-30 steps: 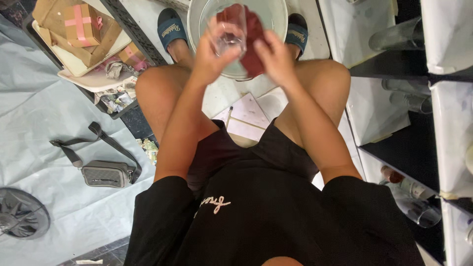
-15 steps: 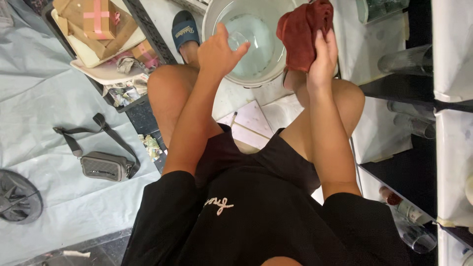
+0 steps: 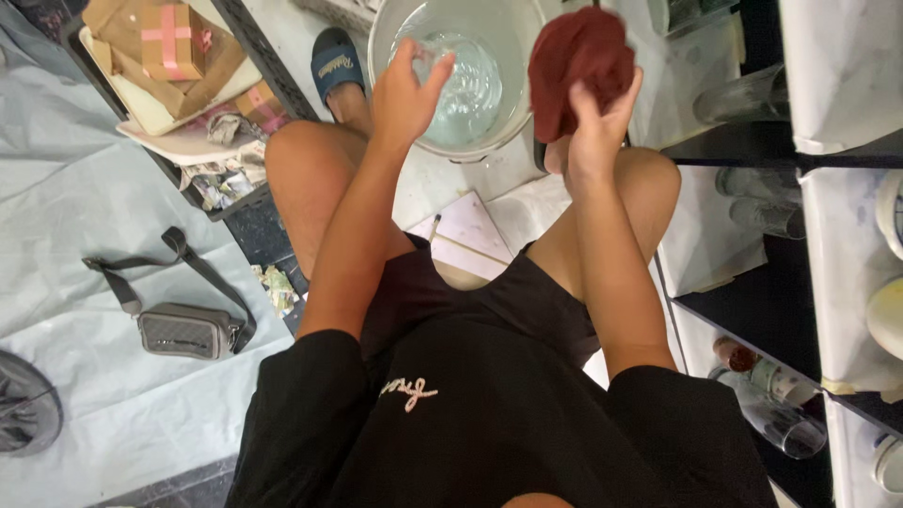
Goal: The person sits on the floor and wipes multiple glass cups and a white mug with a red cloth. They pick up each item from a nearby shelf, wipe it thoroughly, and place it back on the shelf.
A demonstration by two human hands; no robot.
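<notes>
Clear glass (image 3: 435, 58), barely visible underwater

My cloth (image 3: 578, 66) is dark red, my bucket (image 3: 513, 38) pale grey, my sandal (image 3: 336, 64) navy blue, my shirt (image 3: 489, 423) black, my bag (image 3: 183, 331) grey, the box (image 3: 169, 42) brown with pink tape.

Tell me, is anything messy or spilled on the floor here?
Nothing looks spilled. The left hand holds a clear glass over the white bucket of water, the right hand holds a dark red cloth. Only crumpled paper scraps lie loose on the floor beside the grey pouch.
</notes>
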